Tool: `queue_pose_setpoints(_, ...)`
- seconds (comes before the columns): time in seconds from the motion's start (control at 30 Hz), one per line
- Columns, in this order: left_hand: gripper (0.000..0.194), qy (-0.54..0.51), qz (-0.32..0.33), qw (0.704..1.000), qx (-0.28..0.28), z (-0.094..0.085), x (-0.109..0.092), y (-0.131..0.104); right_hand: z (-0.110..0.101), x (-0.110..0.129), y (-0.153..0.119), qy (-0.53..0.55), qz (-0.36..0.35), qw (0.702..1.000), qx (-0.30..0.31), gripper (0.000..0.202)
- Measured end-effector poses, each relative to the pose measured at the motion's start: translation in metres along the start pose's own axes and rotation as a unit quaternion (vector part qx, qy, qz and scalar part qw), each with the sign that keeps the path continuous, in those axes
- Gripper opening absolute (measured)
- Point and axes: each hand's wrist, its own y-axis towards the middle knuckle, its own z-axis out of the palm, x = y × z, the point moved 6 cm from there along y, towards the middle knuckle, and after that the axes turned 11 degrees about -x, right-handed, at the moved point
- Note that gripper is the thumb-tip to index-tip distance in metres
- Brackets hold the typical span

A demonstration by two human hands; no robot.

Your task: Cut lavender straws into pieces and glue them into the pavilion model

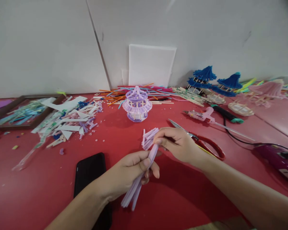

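A bundle of pale purple pipe cleaners (133, 191) slants through the grip of my left hand (132, 167), its loose ends fanning out toward me. At the bundle's upper end, the fingertips of my right hand (175, 142) are pinched around the tips. Just behind them, short cut purple pieces (148, 137) lie in a small pile on the red table. Scissors with red handles (210, 145) rest partly hidden behind my right hand. Farther back stands a small purple and white pavilion model (137, 105) with a pointed roof.
A black phone (90, 169) lies under my left forearm. Scraps (72, 119) and a brown frame (31, 126) spread at left. Colored pipe cleaners (124, 94) line the wall. A pink glue gun (201, 115), a corded black tool (227, 114), blue-roofed models (204, 76) and a purple power strip (276, 161) occupy the right.
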Motion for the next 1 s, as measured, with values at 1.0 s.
queue_pose_setpoints(1.0, 0.049, -0.154, -0.06, 0.986, -0.005, 0.001, 0.004, 0.003, -0.059, -0.035, 0.02, -0.002, 0.069, 0.987, -0.143, 0.031)
